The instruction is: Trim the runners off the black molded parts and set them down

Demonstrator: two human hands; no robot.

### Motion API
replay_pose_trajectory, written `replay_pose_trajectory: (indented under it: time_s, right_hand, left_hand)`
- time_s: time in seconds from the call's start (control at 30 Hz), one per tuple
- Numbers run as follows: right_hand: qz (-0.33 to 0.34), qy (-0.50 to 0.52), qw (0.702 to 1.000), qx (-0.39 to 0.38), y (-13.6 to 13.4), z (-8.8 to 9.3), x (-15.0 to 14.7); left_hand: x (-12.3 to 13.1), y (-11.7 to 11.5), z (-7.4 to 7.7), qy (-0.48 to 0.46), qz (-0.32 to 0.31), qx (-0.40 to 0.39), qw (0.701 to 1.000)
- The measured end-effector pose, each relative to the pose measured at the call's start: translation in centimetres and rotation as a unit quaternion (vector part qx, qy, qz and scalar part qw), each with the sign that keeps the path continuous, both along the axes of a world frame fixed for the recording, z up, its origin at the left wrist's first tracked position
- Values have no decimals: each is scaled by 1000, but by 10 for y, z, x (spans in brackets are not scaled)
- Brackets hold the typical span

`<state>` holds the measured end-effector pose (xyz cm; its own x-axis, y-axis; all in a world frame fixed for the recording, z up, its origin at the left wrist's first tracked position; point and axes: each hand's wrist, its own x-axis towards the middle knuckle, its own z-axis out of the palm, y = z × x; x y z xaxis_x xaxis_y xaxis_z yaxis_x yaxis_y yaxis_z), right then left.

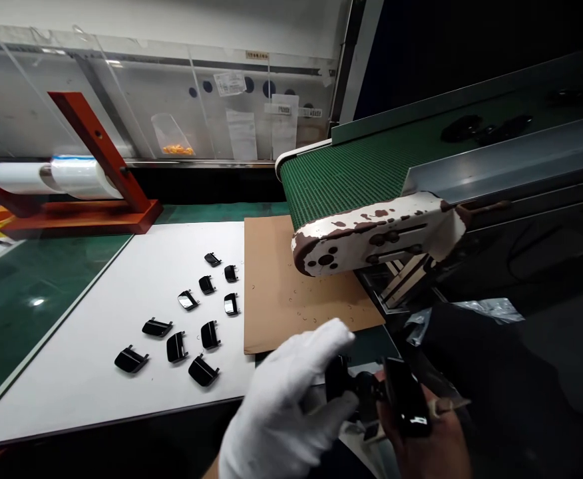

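On the white work board (72, 392), ten glossy black plastic parts (176, 347) lie in loose rows at ten o'clock from the hands; a brown cardboard sheet (291, 293) lies just right of them. White-gloved left hand (281, 406) half open, fingers apart, beside the held piece; contact unclear. Right hand (421, 446) closed on a black plastic part (406, 397). Green belt conveyor (361, 173) at one o'clock.

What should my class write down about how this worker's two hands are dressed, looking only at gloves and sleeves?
The left hand wears a plain white cloth glove that covers the fingers and palm, with no markings visible. The right hand shows no glove. Neither sleeve can be clearly made out.
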<state>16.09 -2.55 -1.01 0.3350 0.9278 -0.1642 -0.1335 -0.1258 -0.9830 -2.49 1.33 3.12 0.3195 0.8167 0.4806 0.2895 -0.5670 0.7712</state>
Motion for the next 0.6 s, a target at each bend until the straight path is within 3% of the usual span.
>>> replay_pose_trajectory:
  time_s: [0.13,0.23,0.33,0.6]
  right_hand:
    - [9,170,985,-32,2,-10,7]
    - [17,194,980,-30,4,-14,6]
    - [26,205,977,-46,3,-16,0]
    - [28,263,959,-104,2,-16,-10]
  left_hand:
    - [-17,-3,-14,-30,17,-78,996]
    - [-14,-6,-29,-55,-6,-166,985]
    - [0,-8,-39,-93,-20,-197,976]
    - [14,-6,-43,-185,-39,-238,953]
